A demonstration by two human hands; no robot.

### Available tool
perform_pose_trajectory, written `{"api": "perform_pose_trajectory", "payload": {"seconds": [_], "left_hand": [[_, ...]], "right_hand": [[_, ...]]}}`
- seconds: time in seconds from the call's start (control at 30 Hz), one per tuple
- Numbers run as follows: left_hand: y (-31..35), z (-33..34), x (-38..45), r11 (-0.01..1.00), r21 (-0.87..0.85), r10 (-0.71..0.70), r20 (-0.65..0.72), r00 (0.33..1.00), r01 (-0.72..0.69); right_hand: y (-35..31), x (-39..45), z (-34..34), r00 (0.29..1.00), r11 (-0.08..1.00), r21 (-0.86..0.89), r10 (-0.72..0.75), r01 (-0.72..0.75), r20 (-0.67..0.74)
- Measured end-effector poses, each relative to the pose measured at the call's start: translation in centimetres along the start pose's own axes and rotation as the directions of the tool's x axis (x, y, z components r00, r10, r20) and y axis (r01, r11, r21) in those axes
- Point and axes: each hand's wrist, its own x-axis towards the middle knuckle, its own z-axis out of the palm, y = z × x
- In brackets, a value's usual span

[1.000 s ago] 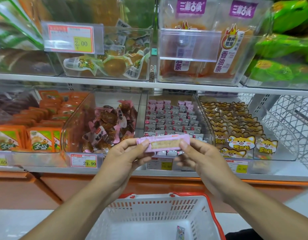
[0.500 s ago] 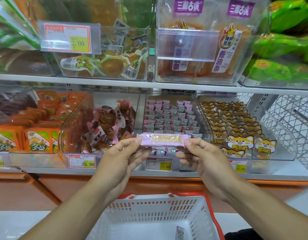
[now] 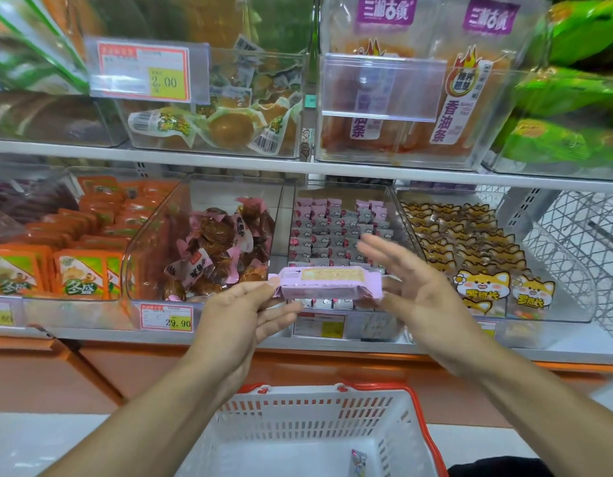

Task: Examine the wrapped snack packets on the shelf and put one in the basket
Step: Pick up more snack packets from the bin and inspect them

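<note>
**Head view: pink packet held over the basket, right hand let go**

Head view, taking the white basket (image 3: 312, 438) with its red rim as the landmark. Straight above and beyond it runs the shelving (image 3: 229, 159), two tiers of clear plastic bins fronted by price tags. The stock sits in open-fronted bins, probably so that a shopper can see the wrappers and reach in from the aisle. Directly above the basket is the bin of small pink-and-grey packets (image 3: 336, 232); up and to the left of the basket is the bin of brown twist-wrapped snacks (image 3: 219, 249), and farther left the orange packs (image 3: 81, 270). Up and to the right of the basket are the cat-printed packs (image 3: 480, 284), with a wire rack (image 3: 573, 235) beyond them.

Below the shelf runs an orange base panel, and a pale floor shows on both sides of the basket.

The left hand (image 3: 236, 315) is above the basket's left half and pinches the left end of the pink snack packet (image 3: 327, 283) between thumb and fingers. The packet lies level, its printed face toward the camera, which suits reading it. It hangs in the air in front of the pink-and-grey bin, above the basket and not yet in it.

The right hand (image 3: 411, 290), above the basket's right half, holds nothing: its fingers are straight and spread, just beside the packet's right end. I judge the inspection near its close.

Smallest, a little wrapped item (image 3: 357, 460) lies on the basket floor.
</note>
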Motion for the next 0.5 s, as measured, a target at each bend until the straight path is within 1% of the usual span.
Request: {"api": "perform_pose_trajectory", "payload": {"seconds": [0.03,0.07,0.13,0.23,0.3,0.37,0.4,0.43,0.47,0.5], "left_hand": [[0.0,0.1,-0.1,1.0,0.015,-0.015,0.001,1.0,0.015],[-0.1,0.3,-0.2,0.999,0.031,-0.032,0.014,0.999,0.032],[-0.3,0.5,-0.4,0.997,0.062,-0.056,0.038,0.998,0.053],[-0.6,0.9,-0.3,0.996,0.075,-0.06,0.044,0.997,0.056],[-0.5,1.4,0.0,0.995,0.094,-0.033,0.069,0.997,0.027],[-0.5,2.0,0.3,0.985,0.168,0.032,0.105,0.994,-0.049],[-0.6,2.3,0.5,0.957,0.261,0.095,0.128,0.987,-0.126],[-0.9,2.4,0.6,0.89,0.393,0.175,0.17,0.97,-0.23],[-1.2,2.6,0.7,0.78,0.527,0.244,0.239,0.94,-0.336],[-1.6,2.7,0.7,0.641,0.638,0.284,0.319,0.904,-0.426]], "right_hand": [[0.0,-0.1,0.0,0.996,0.99,-0.129,-0.042,0.052,0.073],[0.0,-0.1,0.1,0.993,0.974,-0.211,-0.058,0.079,0.102],[0.1,-0.1,0.4,0.994,0.956,-0.275,-0.079,0.098,0.082],[-0.4,0.4,0.6,0.992,0.945,-0.303,-0.115,0.124,0.047],[-0.6,1.2,0.5,0.991,0.961,-0.254,-0.125,0.11,-0.047],[-0.5,2.3,0.6,0.972,0.981,-0.178,-0.108,0.071,-0.21],[-0.3,3.0,0.5,0.95,0.986,-0.162,-0.093,0.045,-0.298],[0.0,3.9,0.2,0.921,0.982,-0.187,-0.081,0.009,-0.381],[0.3,4.8,-0.1,0.89,0.969,-0.243,-0.076,-0.041,-0.451],[0.6,5.9,-0.4,0.862,0.945,-0.314,-0.081,-0.093,-0.5]]}}
